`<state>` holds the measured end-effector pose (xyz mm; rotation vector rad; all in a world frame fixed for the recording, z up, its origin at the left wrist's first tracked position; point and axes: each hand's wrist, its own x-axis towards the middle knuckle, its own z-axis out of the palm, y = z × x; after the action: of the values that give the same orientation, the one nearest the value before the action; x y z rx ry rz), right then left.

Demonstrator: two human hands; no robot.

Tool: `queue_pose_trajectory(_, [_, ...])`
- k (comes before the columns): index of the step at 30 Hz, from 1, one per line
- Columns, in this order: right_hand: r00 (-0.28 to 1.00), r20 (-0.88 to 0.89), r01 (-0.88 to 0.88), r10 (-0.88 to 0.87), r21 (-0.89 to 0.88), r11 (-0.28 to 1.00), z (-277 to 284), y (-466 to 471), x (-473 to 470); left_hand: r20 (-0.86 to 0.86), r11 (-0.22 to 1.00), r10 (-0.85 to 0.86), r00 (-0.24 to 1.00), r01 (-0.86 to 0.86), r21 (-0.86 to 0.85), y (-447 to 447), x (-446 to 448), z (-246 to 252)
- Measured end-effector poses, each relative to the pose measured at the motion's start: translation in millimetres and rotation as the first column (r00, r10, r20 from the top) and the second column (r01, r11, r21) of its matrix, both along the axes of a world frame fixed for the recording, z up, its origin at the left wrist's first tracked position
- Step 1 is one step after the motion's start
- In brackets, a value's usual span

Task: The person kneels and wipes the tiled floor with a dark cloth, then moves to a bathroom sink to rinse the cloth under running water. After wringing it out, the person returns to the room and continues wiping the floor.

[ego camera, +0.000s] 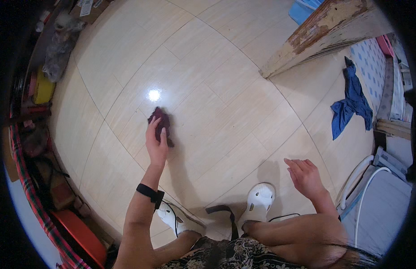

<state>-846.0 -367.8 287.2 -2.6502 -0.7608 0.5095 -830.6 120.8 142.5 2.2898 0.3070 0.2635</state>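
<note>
A crumpled dark red cloth lies on the tiled floor, left of the middle. My left hand grips it from above, fingers and thumb spread over it. Over the floor on the right hangs my right hand, loosely bent, with nothing visible in it. Both arms reach forward from my lap, and a black band is on my left wrist. A pair of white clogs is on my feet.
Cluttered shelves with a plaid cloth edge and an orange-red box line the left. A worn door edge juts in at upper right. Blue fabric lies near the doorway. A grey appliance with white hoses stands close on the right.
</note>
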Motion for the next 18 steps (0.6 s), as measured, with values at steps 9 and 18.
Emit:
queue_pose_trajectory(9, [1.0, 0.028, 0.014, -0.015, 0.022, 1.0, -5.4, 8.6, 2.1, 0.036, 0.99, -0.141, 0.989, 0.142, -0.014, -106.6, -5.2, -25.7])
queue_pose_trajectory(18, [1.0, 0.004, -0.021, 0.021, 0.002, 1.0, -7.7, 19.3, 1.6, 0.019, 0.735, -0.676, 0.737, 0.675, -0.065, -168.0, 10.8, -4.2])
